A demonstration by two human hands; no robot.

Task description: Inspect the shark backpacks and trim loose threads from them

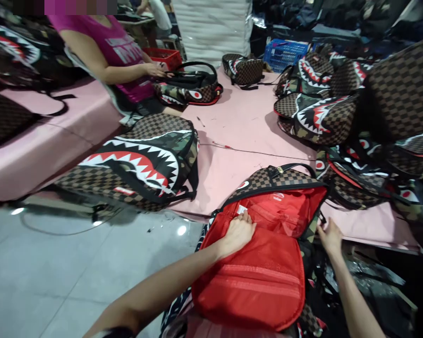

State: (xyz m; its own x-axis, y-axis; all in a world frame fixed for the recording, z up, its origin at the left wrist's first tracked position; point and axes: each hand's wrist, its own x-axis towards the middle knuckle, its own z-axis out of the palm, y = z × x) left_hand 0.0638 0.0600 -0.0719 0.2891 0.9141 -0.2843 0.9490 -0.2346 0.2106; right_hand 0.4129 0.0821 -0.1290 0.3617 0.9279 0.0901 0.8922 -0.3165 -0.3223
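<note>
An unzipped backpack (278, 178) with brown-and-black checks lies in front of me, its red lining (246, 286) spread open towards my body. My left hand (238, 234) is inside it, with curled fingers gripping the lining close to a small white label (242, 209). At the bag's right side, my right hand (330, 237) is closed with thumb and fingers together beside a black strap end; what it pinches is too small to make out. A carry handle (299, 165) arches at the bag's far end.
A shark-mouth backpack (141, 159) lies left on the pink table (243, 126). Similar backpacks (317, 117) are piled on the right. Across the table a person in a magenta shirt (116, 51) handles another bag (193, 89). Red (164, 57) and blue crates (285, 54) stand behind.
</note>
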